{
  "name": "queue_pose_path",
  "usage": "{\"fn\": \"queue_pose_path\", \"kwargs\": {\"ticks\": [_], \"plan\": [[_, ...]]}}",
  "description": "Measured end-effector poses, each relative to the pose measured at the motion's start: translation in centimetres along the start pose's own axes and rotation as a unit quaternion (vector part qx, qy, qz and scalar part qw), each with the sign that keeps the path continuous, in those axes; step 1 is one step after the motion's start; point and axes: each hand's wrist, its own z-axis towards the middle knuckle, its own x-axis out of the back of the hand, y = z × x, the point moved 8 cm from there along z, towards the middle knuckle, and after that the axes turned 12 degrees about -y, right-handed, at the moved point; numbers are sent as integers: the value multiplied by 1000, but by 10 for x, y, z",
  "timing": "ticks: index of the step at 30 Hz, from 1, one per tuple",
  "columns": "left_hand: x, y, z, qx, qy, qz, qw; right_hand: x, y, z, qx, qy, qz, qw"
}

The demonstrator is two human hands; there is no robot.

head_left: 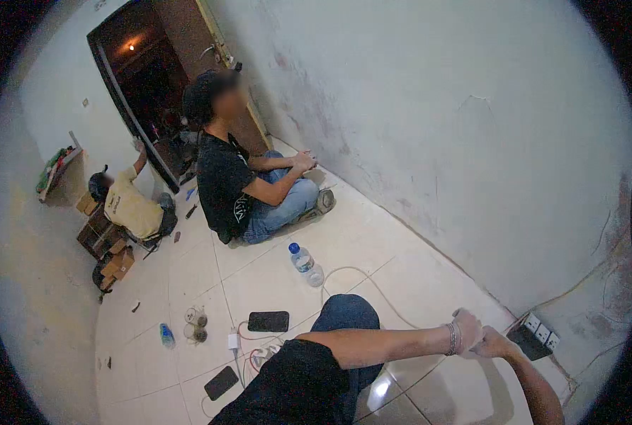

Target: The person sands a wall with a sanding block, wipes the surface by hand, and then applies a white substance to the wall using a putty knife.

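My left hand (466, 331), with a bracelet (453, 338) at its wrist, reaches across from the black sleeve on the left. Its fingers are closed, and it meets my right hand (494, 344), which comes up from the lower right with its fingers also curled in. Whatever they may hold between them is hidden or too small to make out. Just beyond my right hand, low by the wall, is a dark box with white sockets (533, 336). My bent knee (346, 312) in blue denim lies below my left forearm.
A water bottle (306, 265) stands on the tiled floor. Two phones (268, 321) and a white charger (233, 341) lie among cables. One person (224, 177) sits by the wall; another (133, 202) is near the doorway, beside cardboard boxes (118, 263). A white cable (373, 283) crosses the floor.
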Motion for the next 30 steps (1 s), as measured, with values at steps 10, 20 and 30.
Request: {"fn": "queue_pose_path", "kwargs": {"ticks": [10, 20, 30], "plan": [[64, -48, -37, -18, 281, -11, 960, 57, -79, -46, 99, 54, 377, 919], [78, -40, -48, -52, 366, -11, 929, 66, -120, -76, 141, -23, 506, 851], [66, -5, -37, -130, 341, 35, 930, 58, -135, -81, -4, -63, 286, 956]]}}
